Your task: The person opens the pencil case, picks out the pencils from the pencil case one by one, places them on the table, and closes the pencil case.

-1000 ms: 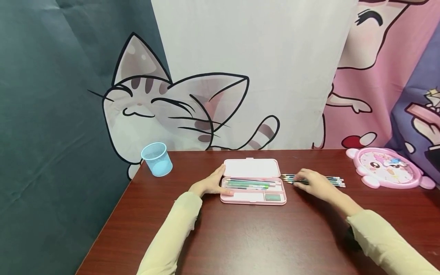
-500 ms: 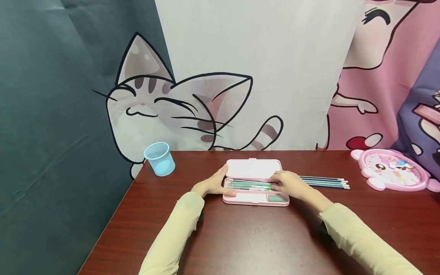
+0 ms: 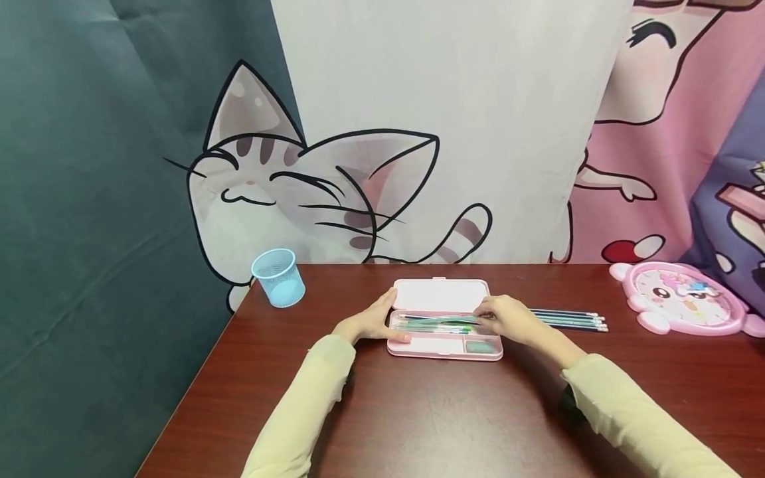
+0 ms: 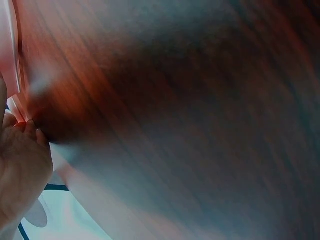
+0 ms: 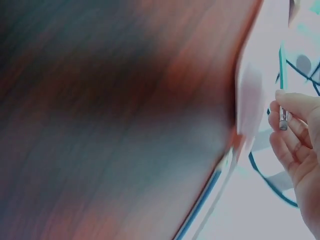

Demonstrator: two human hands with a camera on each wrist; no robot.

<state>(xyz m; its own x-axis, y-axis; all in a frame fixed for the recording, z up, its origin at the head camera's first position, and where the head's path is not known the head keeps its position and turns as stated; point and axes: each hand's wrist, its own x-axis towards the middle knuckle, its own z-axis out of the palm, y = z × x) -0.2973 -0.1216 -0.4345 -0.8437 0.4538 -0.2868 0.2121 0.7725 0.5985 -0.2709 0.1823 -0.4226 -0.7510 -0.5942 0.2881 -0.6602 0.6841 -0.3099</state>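
Observation:
A pink pencil case lies unfolded on the table, with several pencils and pens in its rear compartment and a grey-green block in front. My left hand holds its left end, thumb over the front corner and fingers beside the lid. My right hand is over the case's right end. Between its thumb and fingers it pinches a green pencil near the metal-banded end; the pencil slants over the others. In the left wrist view my left hand shows only partly.
Several pencils lie side by side on the brown table, right of the case. A light blue mesh basket stands at the back left. A pink animal-shaped clock lies at the right. A cartoon curtain hangs behind.
My right hand has gone left from the loose pencils to the case, and the green pencil now slants from its fingers. My left hand has stayed on the case.

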